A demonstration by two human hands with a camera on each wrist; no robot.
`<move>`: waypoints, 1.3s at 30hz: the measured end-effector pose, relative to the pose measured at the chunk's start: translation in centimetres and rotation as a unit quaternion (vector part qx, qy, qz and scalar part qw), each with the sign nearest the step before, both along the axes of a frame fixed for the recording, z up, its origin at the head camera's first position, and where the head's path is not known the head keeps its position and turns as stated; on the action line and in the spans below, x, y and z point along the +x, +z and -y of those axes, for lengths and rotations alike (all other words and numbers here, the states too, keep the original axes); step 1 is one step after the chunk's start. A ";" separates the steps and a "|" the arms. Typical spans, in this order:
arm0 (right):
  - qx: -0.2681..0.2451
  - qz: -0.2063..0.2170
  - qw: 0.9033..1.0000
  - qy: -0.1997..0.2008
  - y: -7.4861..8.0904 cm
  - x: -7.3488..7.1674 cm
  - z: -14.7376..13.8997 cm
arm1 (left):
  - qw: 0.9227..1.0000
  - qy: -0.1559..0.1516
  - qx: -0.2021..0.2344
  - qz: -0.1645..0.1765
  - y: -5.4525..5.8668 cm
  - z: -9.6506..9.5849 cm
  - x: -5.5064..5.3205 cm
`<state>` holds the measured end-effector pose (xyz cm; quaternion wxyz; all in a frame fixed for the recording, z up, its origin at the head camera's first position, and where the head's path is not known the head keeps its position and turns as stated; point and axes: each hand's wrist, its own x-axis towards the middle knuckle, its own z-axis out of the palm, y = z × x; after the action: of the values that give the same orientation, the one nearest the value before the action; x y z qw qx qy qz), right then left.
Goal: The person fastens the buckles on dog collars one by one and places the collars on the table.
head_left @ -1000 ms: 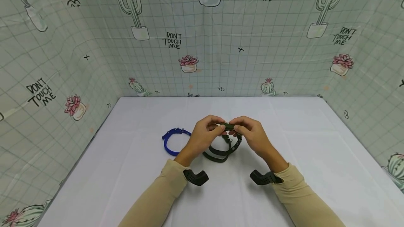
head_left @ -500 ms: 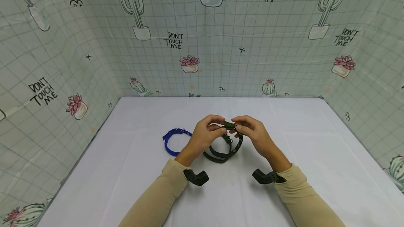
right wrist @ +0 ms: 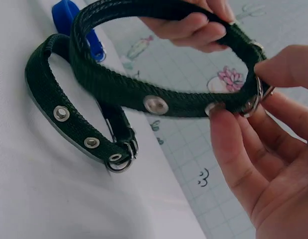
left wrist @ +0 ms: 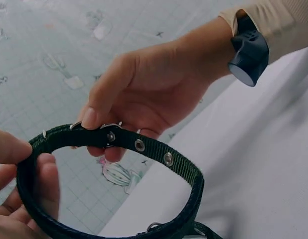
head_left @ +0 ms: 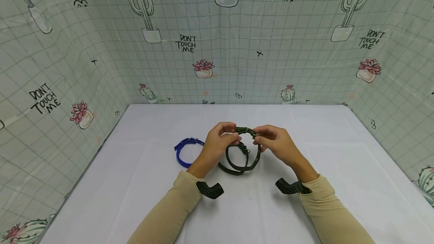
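Note:
A dark green collar (head_left: 260, 154) with metal eyelets and a buckle forms a loop between my two hands, raised over the table. My left hand (head_left: 218, 141) pinches its upper left part between thumb and fingers. At the buckle, my right hand (head_left: 279, 144) grips the strap; in the right wrist view its thumb (right wrist: 286, 64) presses near the metal ring (right wrist: 253, 102). The loop looks fastened, with the strap (left wrist: 59, 132) doubled beside the buckle in the left wrist view. Behind it on the table lies a second dark green collar (right wrist: 49, 94), also looped.
A blue collar (head_left: 179, 157) lies on the white table (head_left: 152, 199), left of the green ones and partly behind my left forearm. Cloth walls (head_left: 237, 37) printed with cacti rise along the back and both sides. Each wrist wears a black device (head_left: 211, 190).
My right hand has moved slightly right and the left slightly left along the strap. The held collar has tilted, so its loop and buckle part now show more openly.

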<state>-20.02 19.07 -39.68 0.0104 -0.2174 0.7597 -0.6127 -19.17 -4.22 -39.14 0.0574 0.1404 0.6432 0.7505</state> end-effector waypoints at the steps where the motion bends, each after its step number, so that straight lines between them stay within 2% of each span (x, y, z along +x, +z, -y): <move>1: 0.000 -0.001 1.000 -0.006 -0.1 0.0 0.0 | 1.000 0.001 -0.001 0.006 0.0 -0.1 0.0; 5: -0.005 -0.005 0.999 -0.036 -0.4 -0.2 -0.3 | 1.000 0.006 -0.021 0.011 -0.3 -0.3 0.0; 9: -0.020 -0.003 0.998 -0.056 -0.6 -0.5 -0.8 | 0.995 0.013 -0.096 -0.022 -0.8 -0.5 0.1; 13: -0.025 0.003 0.997 -0.070 -0.6 -0.7 -1.4 | 0.977 0.033 -0.200 -0.068 -1.1 -0.7 0.4; 16: -0.026 0.002 0.997 -0.077 -0.5 -0.8 -1.9 | 0.966 0.042 -0.243 -0.083 -1.3 -0.7 0.4; 19: -0.028 0.009 0.996 -0.090 -0.3 -1.0 -2.4 | 0.963 0.031 -0.252 -0.086 -1.4 -0.9 0.4; 23: -0.020 0.040 0.993 -0.112 -0.2 -1.3 -3.3 | 0.960 0.011 -0.264 -0.089 -1.5 -1.4 0.6; 27: 0.010 0.077 0.989 -0.124 -0.3 -1.6 -4.0 | 0.957 -0.003 -0.280 -0.073 -1.6 -2.2 1.1; 34: 0.100 0.096 0.981 -0.138 -0.3 -1.7 -4.9 | 0.965 -0.048 -0.256 0.028 -1.5 -3.5 1.7; 39: 0.136 0.124 0.973 -0.141 -0.6 -1.6 -5.3 | 0.963 -0.057 -0.259 0.051 -1.9 -4.0 2.1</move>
<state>-21.66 24.38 -40.24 0.0477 -0.0273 0.8517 -0.5212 -17.03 -0.17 -41.04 0.1672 0.1189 0.8028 0.5598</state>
